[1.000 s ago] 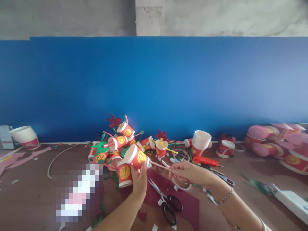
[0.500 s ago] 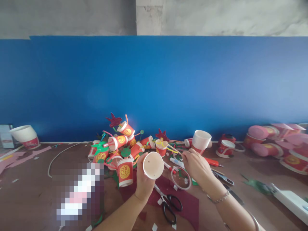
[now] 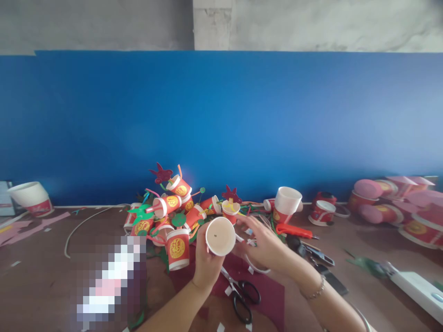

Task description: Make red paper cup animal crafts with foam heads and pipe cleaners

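1. The left hand (image 3: pixel 207 263) has its fingers wrapped around a paper cup (image 3: pixel 220 236).
2. The cup is up over the table (image 3: pixel 38 286), well in from the far edge by the blue wall (image 3: pixel 221 115).
3. Its long way points at the person: open top near, bottom away. A small dark spot shows inside.
4. The right hand (image 3: pixel 259 240) is just beside the cup's right rim. Its thumb and first finger look apart; I can't tell if they hold something thin.
5. Scissors (image 3: pixel 235 282) lie below, handles toward the near edge.
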The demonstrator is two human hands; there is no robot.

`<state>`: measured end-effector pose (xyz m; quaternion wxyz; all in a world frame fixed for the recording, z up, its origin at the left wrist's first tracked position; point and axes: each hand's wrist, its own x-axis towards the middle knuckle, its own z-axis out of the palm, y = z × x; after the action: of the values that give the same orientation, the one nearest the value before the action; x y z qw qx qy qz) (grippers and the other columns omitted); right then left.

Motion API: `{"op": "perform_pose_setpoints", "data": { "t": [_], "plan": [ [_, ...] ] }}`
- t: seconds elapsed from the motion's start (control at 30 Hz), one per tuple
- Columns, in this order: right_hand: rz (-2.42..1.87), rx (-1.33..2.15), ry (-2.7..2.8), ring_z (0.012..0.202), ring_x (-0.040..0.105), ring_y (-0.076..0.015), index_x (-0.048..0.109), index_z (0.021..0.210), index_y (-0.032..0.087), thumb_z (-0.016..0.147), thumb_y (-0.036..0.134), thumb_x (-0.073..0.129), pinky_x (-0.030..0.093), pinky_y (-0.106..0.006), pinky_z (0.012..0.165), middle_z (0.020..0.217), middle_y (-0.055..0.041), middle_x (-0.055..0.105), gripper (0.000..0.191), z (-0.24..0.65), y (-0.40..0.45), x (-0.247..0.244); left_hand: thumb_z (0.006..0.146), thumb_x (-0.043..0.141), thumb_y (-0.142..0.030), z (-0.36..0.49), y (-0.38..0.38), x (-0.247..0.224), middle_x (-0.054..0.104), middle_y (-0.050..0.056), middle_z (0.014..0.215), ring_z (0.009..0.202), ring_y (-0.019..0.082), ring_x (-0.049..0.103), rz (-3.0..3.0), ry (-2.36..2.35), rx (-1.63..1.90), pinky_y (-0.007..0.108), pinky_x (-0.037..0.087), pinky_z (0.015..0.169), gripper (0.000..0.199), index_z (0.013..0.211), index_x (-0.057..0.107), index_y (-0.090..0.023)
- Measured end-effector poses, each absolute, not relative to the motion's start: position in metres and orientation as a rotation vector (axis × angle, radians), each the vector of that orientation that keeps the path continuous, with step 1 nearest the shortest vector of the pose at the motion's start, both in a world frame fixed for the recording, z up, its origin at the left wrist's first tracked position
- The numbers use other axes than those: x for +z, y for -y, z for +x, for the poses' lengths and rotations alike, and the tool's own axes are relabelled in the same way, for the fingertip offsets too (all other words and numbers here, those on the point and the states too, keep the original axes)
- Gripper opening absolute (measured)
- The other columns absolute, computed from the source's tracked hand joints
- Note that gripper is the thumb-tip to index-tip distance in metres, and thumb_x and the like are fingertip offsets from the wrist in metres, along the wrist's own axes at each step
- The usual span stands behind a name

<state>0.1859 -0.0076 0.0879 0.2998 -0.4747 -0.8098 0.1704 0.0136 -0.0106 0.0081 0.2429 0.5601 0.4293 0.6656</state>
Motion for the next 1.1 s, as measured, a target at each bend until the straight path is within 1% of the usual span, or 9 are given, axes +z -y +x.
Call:
{"op": "perform_pose_setpoints", "data": {
  "t": [0.1,0.13,0.23,0.37,0.47,0.6,0.73,0.93,1.1],
  "plan": [
    [-1.128,0.623,2.152,0.128,0.04,-0.0296,0.028,0.142,0.025,0.067,0.033,0.074,0.036,-0.047,0.104,0.141,-0.0127,0.041,0.088,0.166,0.02,0.085,0.072,0.072,-0.031,0.015,0.014,0.012,0.058,0.011,0.118,0.11,0.028,0.056,1.503,-1.046,1.767,0.043,0.046,0.094,0.055,0.121,0.049,-0.021],
    [-1.116,0.607,2.115,0.131,0.036,-0.0312,0.028,0.142,0.023,0.063,0.03,0.076,0.033,-0.049,0.106,0.142,-0.0137,0.04,0.092,0.16,0.022,0.083,0.071,0.073,-0.036,0.016,0.015,0.012,0.059,0.011,0.117,0.108,0.028,0.057,1.501,-0.98,1.754,0.043,0.047,0.093,0.057,0.121,0.049,-0.021],
    [-1.046,0.552,2.048,0.125,0.042,-0.0312,0.04,0.132,0.021,0.061,0.024,0.076,0.036,-0.047,0.104,0.132,-0.0131,0.048,0.08,0.15,0.021,0.076,0.072,0.071,-0.042,0.02,0.017,0.008,0.061,0.011,0.113,0.104,0.029,0.058,1.513,-0.839,1.7,0.042,0.047,0.091,0.057,0.12,0.05,-0.021],
    [-1.061,0.553,1.872,0.11,0.054,-0.0273,0.048,0.121,0.022,0.068,0.026,0.072,0.045,-0.041,0.094,0.118,-0.0095,0.057,0.058,0.149,0.016,0.069,0.07,0.075,-0.033,0.023,0.016,0.006,0.057,0.011,0.125,0.115,0.029,0.053,1.372,-0.777,1.618,0.039,0.043,0.097,0.067,0.129,0.045,-0.024],
    [-1.084,0.563,1.757,0.111,0.055,-0.0267,0.045,0.124,0.022,0.069,0.029,0.071,0.047,-0.039,0.093,0.119,-0.0096,0.057,0.061,0.15,0.015,0.065,0.068,0.077,-0.031,0.023,0.014,0.011,0.056,0.01,0.13,0.119,0.029,0.051,1.158,-0.675,1.507,0.038,0.041,0.099,0.064,0.126,0.05,-0.025],
    [-1.081,0.527,1.73,0.11,0.056,-0.0262,0.045,0.124,0.022,0.068,0.028,0.071,0.047,-0.039,0.092,0.118,-0.009,0.058,0.062,0.149,0.013,0.059,0.068,0.076,-0.031,0.02,0.011,0.017,0.07,0.009,0.103,0.102,0.026,0.061,0.895,-0.536,1.302,0.036,0.044,0.091,0.035,0.1,0.068,-0.019],
    [-1.107,0.495,1.714,0.11,0.056,-0.0265,0.045,0.124,0.022,0.068,0.03,0.072,0.047,-0.039,0.093,0.119,-0.0092,0.058,0.063,0.149,0.013,0.059,0.065,0.078,-0.023,0.018,0.01,0.018,0.072,0.006,0.087,0.087,0.02,0.064,0.745,-0.48,1.263,0.031,0.046,0.083,0.023,0.087,0.072,-0.017],
    [-1.158,0.5,1.712,0.107,0.057,-0.0246,0.048,0.12,0.023,0.068,0.025,0.071,0.047,-0.036,0.091,0.116,-0.0074,0.059,0.057,0.147,0.012,0.06,0.066,0.074,-0.022,0.015,0.008,0.019,0.072,0.004,0.083,0.077,0.017,0.063,0.698,-0.443,1.238,0.027,0.045,0.075,0.021,0.087,0.073,-0.017],
    [-1.2,0.519,1.692,0.103,0.059,-0.0234,0.048,0.12,0.023,0.068,0.026,0.07,0.049,-0.035,0.088,0.113,-0.0059,0.061,0.057,0.145,0.011,0.058,0.067,0.074,-0.019,0.012,0.007,0.02,0.071,0.004,0.083,0.078,0.017,0.063,0.692,-0.419,1.214,0.028,0.045,0.077,0.016,0.083,0.072,-0.017]
  ]
}}
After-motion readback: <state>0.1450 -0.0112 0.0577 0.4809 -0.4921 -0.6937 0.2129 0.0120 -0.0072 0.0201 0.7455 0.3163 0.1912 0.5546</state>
